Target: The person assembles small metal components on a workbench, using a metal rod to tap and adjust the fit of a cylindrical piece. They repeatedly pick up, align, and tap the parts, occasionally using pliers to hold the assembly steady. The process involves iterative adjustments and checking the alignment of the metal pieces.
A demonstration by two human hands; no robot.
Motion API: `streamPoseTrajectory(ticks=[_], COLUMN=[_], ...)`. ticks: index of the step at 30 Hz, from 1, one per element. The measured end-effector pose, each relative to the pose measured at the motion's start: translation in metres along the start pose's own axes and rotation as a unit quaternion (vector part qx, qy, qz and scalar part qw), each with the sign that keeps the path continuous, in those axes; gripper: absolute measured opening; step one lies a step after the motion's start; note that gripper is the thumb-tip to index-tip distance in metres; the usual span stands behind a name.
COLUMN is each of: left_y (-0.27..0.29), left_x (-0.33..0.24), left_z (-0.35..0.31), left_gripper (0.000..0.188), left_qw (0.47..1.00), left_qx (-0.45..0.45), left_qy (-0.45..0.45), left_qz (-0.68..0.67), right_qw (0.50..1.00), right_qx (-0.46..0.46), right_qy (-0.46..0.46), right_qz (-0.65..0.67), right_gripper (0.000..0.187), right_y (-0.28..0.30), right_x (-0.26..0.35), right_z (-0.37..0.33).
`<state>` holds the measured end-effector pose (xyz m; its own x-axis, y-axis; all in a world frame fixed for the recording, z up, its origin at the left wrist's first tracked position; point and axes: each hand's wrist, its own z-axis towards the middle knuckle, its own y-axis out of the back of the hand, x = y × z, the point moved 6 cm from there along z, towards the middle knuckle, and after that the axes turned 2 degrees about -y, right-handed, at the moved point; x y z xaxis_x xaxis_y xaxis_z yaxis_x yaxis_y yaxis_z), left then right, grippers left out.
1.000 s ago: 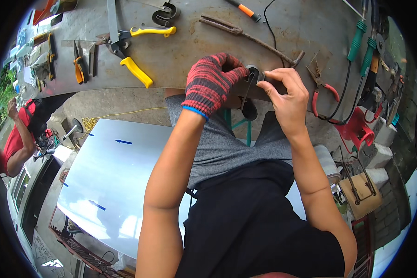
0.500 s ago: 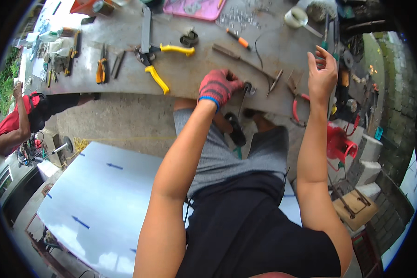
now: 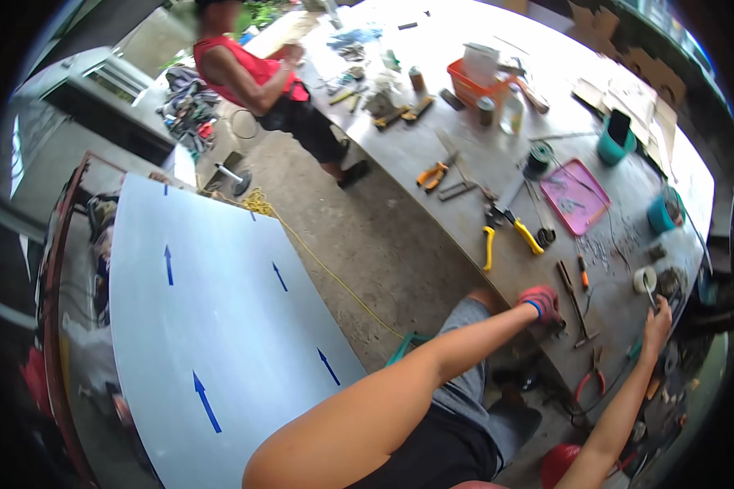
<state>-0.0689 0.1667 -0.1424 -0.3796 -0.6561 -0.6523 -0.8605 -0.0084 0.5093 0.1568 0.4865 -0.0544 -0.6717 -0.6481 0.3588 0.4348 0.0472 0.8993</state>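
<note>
In the head view, the gloved left hand [image 3: 544,304] is curled around a small dark metal piece [image 3: 557,324] showing below its fingers. A T-handled rod [image 3: 572,297] lies just right of it. The bare right hand [image 3: 657,323] has its fingertips at a pale stick [image 3: 650,299] in the white pot [image 3: 643,281] just above; whether they grip it, I cannot tell.

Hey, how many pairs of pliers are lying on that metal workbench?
2: orange-handled pliers near the yellow-handled snips, and red-handled pliers below and left of the right hand in the picture. Others may be hidden.
</note>
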Motion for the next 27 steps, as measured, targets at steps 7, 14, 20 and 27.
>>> streamPoseTrajectory(ticks=[7, 14, 20, 27], left_y=[-0.003, 0.003, 0.003, 0.003], left_x=[0.000, -0.006, -0.004, -0.005], left_z=[0.005, -0.002, -0.003, -0.005], left_gripper=[0.042, 0.043, 0.042, 0.042], left_qw=[0.997, 0.999, 0.998, 0.998], left_qx=[-0.045, -0.021, -0.028, -0.028], left_qy=[-0.027, -0.002, -0.011, -0.010], left_qz=[-0.052, -0.047, -0.056, -0.055], right_qw=[0.997, 0.999, 0.997, 0.997], right_qx=[-0.021, 0.016, 0.043, 0.019], right_qy=[-0.003, 0.005, 0.022, 0.059], right_qz=[-0.079, -0.042, -0.060, -0.050], right_gripper=[0.018, 0.027, 0.033, 0.028], right_y=[0.003, 0.004, 0.008, 0.005], right_x=[0.007, 0.033, 0.053, 0.065], right_z=[0.018, 0.020, 0.013, 0.009])
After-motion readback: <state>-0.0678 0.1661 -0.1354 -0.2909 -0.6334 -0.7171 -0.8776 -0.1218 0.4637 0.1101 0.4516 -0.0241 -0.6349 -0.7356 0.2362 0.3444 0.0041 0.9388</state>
